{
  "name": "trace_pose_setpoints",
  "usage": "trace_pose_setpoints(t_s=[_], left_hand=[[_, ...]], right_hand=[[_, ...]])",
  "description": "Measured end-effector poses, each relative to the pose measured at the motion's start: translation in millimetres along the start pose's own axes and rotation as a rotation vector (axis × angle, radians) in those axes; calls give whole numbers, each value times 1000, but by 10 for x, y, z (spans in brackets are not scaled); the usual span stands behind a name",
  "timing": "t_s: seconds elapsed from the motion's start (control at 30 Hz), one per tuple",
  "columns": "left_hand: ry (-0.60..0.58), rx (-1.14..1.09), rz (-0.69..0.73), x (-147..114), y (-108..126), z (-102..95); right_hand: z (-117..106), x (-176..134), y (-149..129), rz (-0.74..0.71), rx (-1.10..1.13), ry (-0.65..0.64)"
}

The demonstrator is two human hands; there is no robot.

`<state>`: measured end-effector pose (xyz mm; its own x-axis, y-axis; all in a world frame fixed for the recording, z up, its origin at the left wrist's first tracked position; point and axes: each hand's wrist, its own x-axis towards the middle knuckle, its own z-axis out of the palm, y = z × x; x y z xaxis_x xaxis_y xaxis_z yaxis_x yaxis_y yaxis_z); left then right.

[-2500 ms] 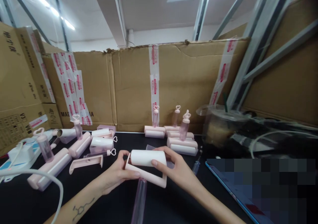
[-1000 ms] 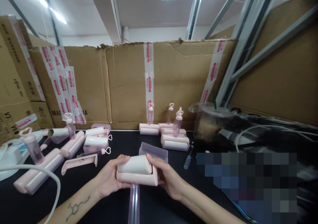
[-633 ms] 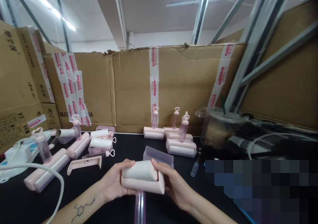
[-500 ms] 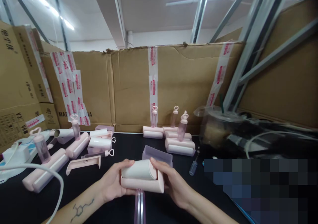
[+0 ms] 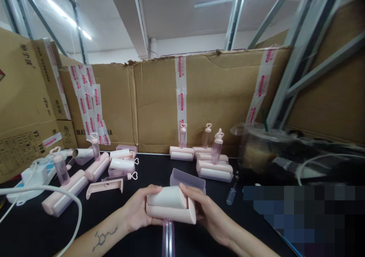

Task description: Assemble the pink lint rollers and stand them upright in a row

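White over pink: grips white roll [image 5: 164, 196] lying along pink roller frame [image 5: 171, 213], near centre, above black worktop [image 5: 137, 246]; whether fully seated, cannot tell. Curls left hand [image 5: 139, 210], partly closed, around left end of both, thumb on top, fingers beneath; clasps right end with right hand [image 5: 207, 213], thumb on roll, fingers mostly hidden. Has clear tubular handle [image 5: 168, 237] below frame. Includes, just beyond right hand, lilac translucent cover [image 5: 187, 180]; farther right, blue screwdriver [image 5: 231, 197]; behind, pink-and-white rollers [image 5: 215, 167].

The roll [image 5: 165, 197] is white, its holder [image 5: 171, 213] pale pink, the tabletop [image 5: 154, 166] black.
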<state>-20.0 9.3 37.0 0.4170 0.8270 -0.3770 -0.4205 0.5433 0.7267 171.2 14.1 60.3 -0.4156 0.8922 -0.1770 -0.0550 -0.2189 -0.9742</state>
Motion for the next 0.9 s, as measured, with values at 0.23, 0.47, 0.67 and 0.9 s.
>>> trace_pose_setpoints(t_s=[0.23,0.47,0.67,0.9], left_hand=[[-6,161,129,-75,20,-11],[33,231,247,-75,-24,3],[36,131,322,-57,-48,14],[-299,-150,186,-126,55,117]], right_hand=[[-121,-38,-77,-69,-311,-216],[-222,27,-15,-262,-502,-101],[-131,-138,-27,-860,-1089,-130],[-297,30,-15,-1191,-1619,-54]])
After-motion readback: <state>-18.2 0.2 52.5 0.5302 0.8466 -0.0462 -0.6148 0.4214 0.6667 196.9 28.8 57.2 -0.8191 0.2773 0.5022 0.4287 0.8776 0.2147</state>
